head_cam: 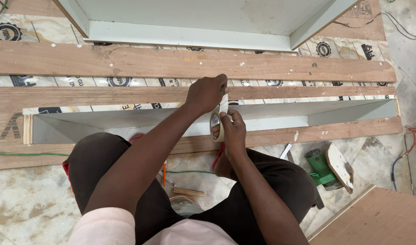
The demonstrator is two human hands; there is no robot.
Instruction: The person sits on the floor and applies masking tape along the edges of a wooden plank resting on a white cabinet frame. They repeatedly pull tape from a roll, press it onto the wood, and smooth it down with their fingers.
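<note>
Tape roll (215, 123), pale masking type, sits upright in the right hand (233, 131), fingers curled closed around its rim, thumb on the outer face. Left hand (207, 93) is above and just beside it, fingertips pinched shut on the free tape end (223, 103), which runs as a short strip up from the roll. Both hands hang over the near edge of a long grey-white laminated panel (171, 119) that lies across wooden planks (126, 61) on the floor. The person squats; knees to either side of the arms.

Risks, as judged from this view:
- Strip is short and held by fingertips only. A slack pull may let it fold back and stick to itself or to the fingers.
- A sideways tug could tear the tape at an angle, or split it lengthwise.
- Roll is gripped at the rim alone; a hard pull might twist it out of the hand, down onto the panel or into the gap between the planks.
- Dust and specks show on the planks; grit on the adhesive side would weaken the bond.

Nearby: green power tool (328, 169) on the floor to the right, an orange pencil (164, 174) and a small wood offcut (188, 192) between the knees, wires (405, 145) trailing at the right edge. Feet shifting could catch any of them.
</note>
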